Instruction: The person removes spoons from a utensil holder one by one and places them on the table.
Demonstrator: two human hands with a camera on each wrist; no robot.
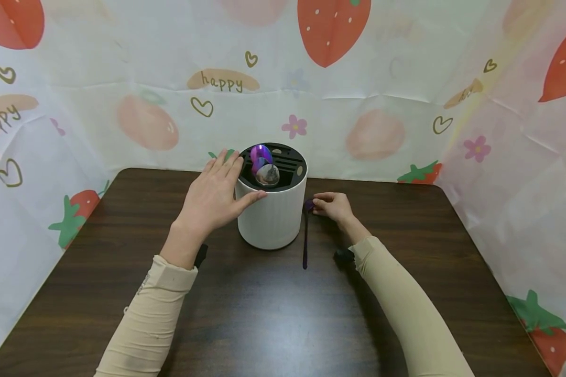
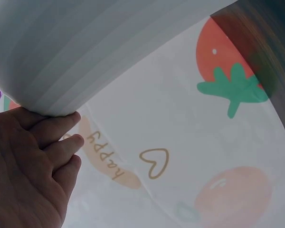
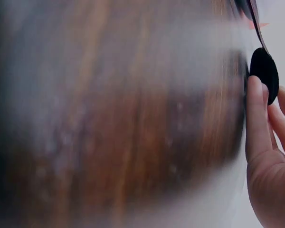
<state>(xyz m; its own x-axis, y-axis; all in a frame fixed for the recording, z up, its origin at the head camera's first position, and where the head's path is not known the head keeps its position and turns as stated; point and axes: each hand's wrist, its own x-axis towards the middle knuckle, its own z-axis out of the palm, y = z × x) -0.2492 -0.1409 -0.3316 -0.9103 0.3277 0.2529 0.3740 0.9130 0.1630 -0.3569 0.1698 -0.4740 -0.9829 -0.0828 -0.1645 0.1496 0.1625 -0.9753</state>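
The left hand (image 1: 213, 195) touches a white holder (image 1: 271, 220); the right hand (image 1: 334, 206) pinches a dark spoon (image 1: 305, 235).

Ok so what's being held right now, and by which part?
The right hand pinches a dark spoon by its bowl; the left hand only rests against the white holder.

I read "happy" on tan patch (image 1: 224, 81) of printed backdrop (image 1: 264, 115), beyond L hand (image 1: 212, 196); same word on 2nd patch (image 1: 9, 104), well L of that hand. 3rd patch (image 1: 463, 94), beyond & R of R hand (image 1: 336, 208): txt unclear to me.
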